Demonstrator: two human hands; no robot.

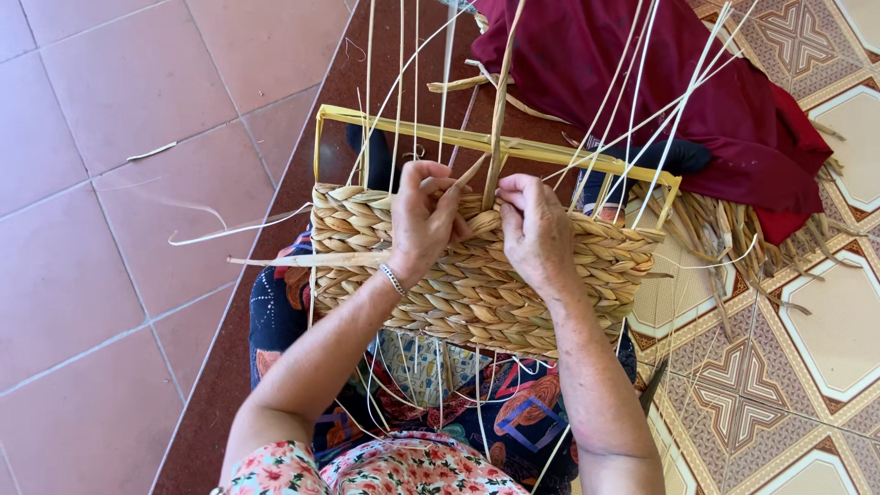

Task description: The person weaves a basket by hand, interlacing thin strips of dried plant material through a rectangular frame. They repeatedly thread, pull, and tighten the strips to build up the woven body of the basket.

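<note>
Left hand: the left hand (423, 220) sits on the top edge of the woven panel (477, 275), fingers closed in a pinch on a flat straw strand (496, 119) at its base.
Right hand: the right hand (536, 229) is just beside it, fingers curled down over the top row, pressing the braid.
Work piece: the woven panel rests on the person's lap, stretched on a yellow frame (486, 142).
Done: many braided rows, from the lower edge up to the hands.
Left: a gap of bare white warp strings (632, 110) below the frame's top bar appears unwoven.
Around: dark red cloth (660, 73), loose straw bundle (724, 238), tiled floor (110, 183).
</note>
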